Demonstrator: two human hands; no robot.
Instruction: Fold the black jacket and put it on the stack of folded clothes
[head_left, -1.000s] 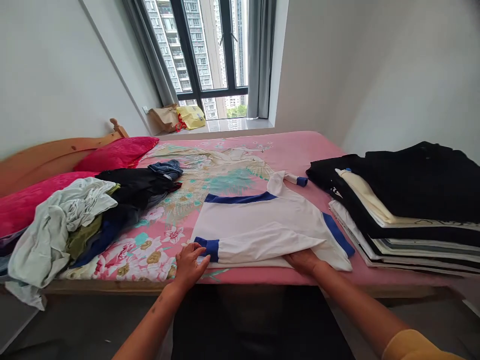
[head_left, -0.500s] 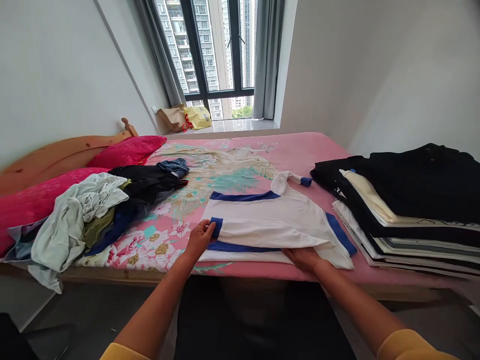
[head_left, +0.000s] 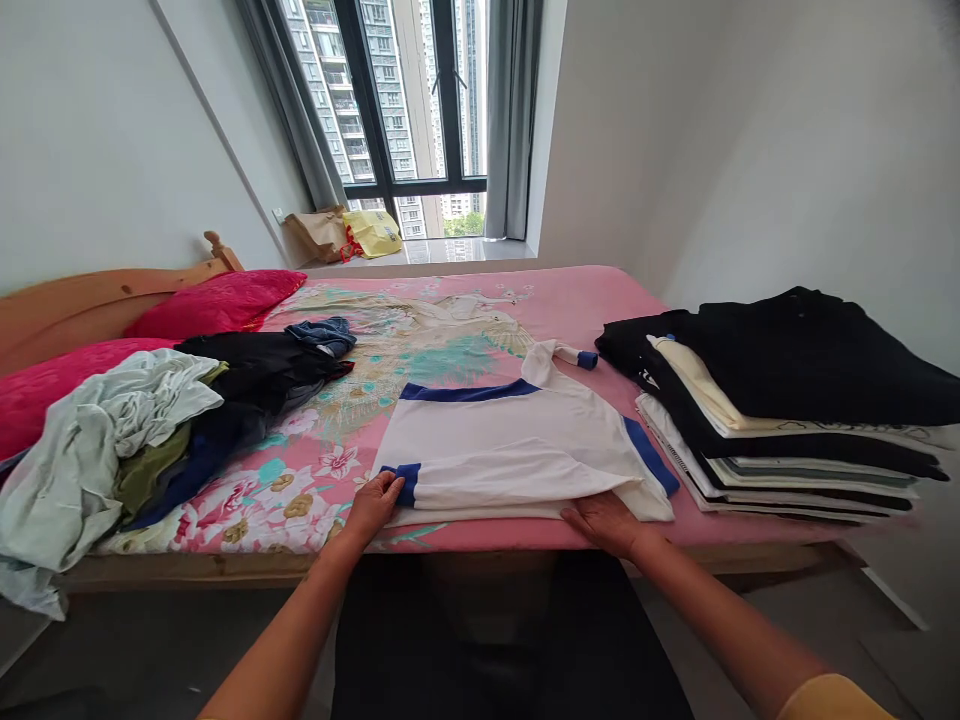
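Observation:
A white long-sleeved shirt [head_left: 480,430] with blue bands and blue cuffs lies flat near the front edge of the bed. One sleeve runs along its near side toward the left. My left hand [head_left: 373,508] pinches this sleeve at its blue cuff, at the shirt's lower left. My right hand [head_left: 606,522] grips the cloth at the near edge, close to the sleeve's upper part; its fingertips are tucked under the fabric and hidden. The other sleeve [head_left: 555,355] lies bent at the far side, cuff pointing right.
To the right stands a stack of folded clothes [head_left: 787,450], black garments on top. A loose heap of clothes [head_left: 150,430] lies at the left, against red pillows [head_left: 217,302]. The bed [head_left: 600,290] has a pink floral sheet. Bags [head_left: 371,232] sit on the windowsill.
My left hand has drawn the cuff toward me and down, so the sleeve now lies over the near blue band. My right hand stays by the near edge. The view has shifted slightly.

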